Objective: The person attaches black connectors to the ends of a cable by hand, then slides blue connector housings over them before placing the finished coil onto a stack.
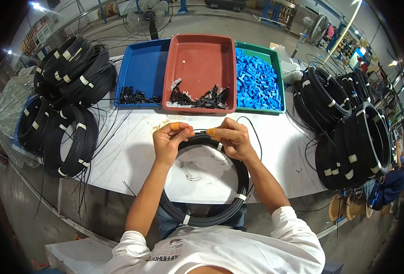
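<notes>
A coil of black cable (244, 176) with white tape bands lies over the table's front edge, partly above my lap. At its top, my left hand (172, 137) pinches a thin dark cable end between thumb and fingers, with orange tape round one finger. Close by on the right, my right hand (233, 137) is closed on the same thin cable, and it too has an orange finger wrap. A short stretch of dark cable shows between the two hands. The fingertips hide the cable's tip.
Behind my hands stand a blue tray (145, 64) with small black parts, a red tray (202, 64) with black and white scraps, and a green tray (277, 86) of blue pieces. Cable coils are stacked left (69, 141) and right (355, 146) on the white table (284, 160).
</notes>
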The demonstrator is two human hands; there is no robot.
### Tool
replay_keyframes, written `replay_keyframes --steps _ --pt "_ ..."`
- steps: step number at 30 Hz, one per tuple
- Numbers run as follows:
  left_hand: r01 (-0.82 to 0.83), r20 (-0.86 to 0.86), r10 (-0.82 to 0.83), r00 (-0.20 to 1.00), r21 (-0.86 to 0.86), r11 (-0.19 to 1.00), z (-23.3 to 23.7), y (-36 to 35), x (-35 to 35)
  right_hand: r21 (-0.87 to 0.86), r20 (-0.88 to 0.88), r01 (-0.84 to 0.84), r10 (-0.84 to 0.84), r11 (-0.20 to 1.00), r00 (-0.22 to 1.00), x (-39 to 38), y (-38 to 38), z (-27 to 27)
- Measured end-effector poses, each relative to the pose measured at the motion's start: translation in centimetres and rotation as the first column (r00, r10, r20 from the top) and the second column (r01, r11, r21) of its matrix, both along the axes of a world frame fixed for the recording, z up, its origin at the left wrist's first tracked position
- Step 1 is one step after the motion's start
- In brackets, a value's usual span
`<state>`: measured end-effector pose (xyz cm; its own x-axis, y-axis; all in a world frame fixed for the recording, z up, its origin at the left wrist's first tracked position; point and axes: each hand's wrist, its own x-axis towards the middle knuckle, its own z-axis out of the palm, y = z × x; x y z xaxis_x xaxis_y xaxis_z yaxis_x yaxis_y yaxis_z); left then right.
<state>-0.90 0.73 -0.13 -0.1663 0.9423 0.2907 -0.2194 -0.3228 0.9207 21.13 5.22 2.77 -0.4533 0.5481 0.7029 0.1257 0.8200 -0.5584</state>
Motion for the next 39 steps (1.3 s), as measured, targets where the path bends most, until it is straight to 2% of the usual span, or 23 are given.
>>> replay_keyframes --steps 2,6,18,24,26,30,32,36,39 --pt "0.036 0.092 -0.034 0.995 -0.03 0.999 0.1 -0.2 0.3 -0.027 -0.017 -0.002 0.002 1.0 1.0 -0.1 0.2 -1.2" --pt "0.025 0.025 -0.024 0.999 -0.045 0.999 -0.4 -0.3 0.5 -0.077 -0.086 -0.015 0.009 0.997 0.996 -0.5 0.1 -2.0" --pt "0.078 0.066 -0.079 0.995 0.019 0.997 -0.6 -0.5 1.4 -0.126 -0.103 0.006 -0.019 0.992 0.994 -1.1 -0.6 -1.7" --pt "0.032 -0.035 -0.031 0.999 0.041 0.999 -0.4 -0.7 1.5 -0.13 -0.094 0.012 -0.024 0.991 0.995 -1.0 -0.7 -1.7" --pt "0.007 -0.148 0.003 0.989 0.065 0.998 -0.6 -0.6 1.3 -0.087 -0.039 0.038 -0.041 0.996 0.998 -0.9 -0.7 -1.6" --pt "0.017 -0.161 -0.003 0.987 0.085 0.996 -0.5 -0.7 1.0 -0.044 -0.003 0.071 -0.071 0.997 0.997 -0.9 -1.1 -1.4" --pt "-0.004 -0.273 0.029 0.961 0.094 0.996 -0.7 -0.7 0.6 0.026 0.078 0.065 -0.066 0.998 0.995 -0.8 -0.9 -1.6" --pt "0.008 -0.228 0.01 0.974 0.077 0.997 -0.9 -0.7 0.9 -0.025 0.059 0.046 -0.045 0.999 0.997 -1.0 -0.9 -2.0" --pt "0.005 -0.308 0.043 0.95 0.155 0.988 -1.6 -0.5 0.4 -0.111 0.098 0.058 -0.047 0.992 0.994 -1.3 -1.3 -1.3"
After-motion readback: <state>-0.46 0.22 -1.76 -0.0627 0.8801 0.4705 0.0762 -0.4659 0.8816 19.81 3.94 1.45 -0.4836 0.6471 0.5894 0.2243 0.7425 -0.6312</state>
